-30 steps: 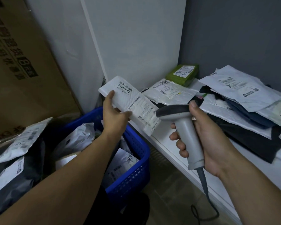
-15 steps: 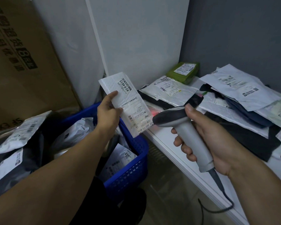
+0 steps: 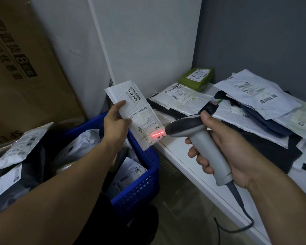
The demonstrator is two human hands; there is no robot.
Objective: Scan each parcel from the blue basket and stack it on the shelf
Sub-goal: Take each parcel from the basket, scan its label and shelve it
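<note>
In the head view my left hand (image 3: 116,123) pinches a flat, pebbled white mailer parcel (image 3: 136,110) above the blue lattice basket (image 3: 141,184). The parcel's long axis slants upper-left to lower-right, label toward me. My right hand (image 3: 224,149) wraps its fingers round the smooth grey pistol-shaped scanner (image 3: 201,138), nose pointing left at the parcel's lower end.

Basket (image 3: 145,183) immediately left of shelf (image 3: 177,152) front edge; loose parcels (image 3: 129,174) inside. Above basket's right rim: held parcel (image 3: 140,112), in left grip (image 3: 116,123), tilted, lower end nearest shelf. Right of held parcel, over shelf edge: scanner (image 3: 198,137), in right grip (image 3: 224,147), head just beside parcel's lower end, cable (image 3: 244,225) hanging before shelf edge. On shelf, rear corner against wall: 1 small parcel (image 3: 196,79); before it, 1 flat parcel (image 3: 182,99); right of both, overlapping pile (image 3: 254,96). Left of basket: further parcels (image 3: 19,147), carton (image 3: 25,68) behind.
</note>
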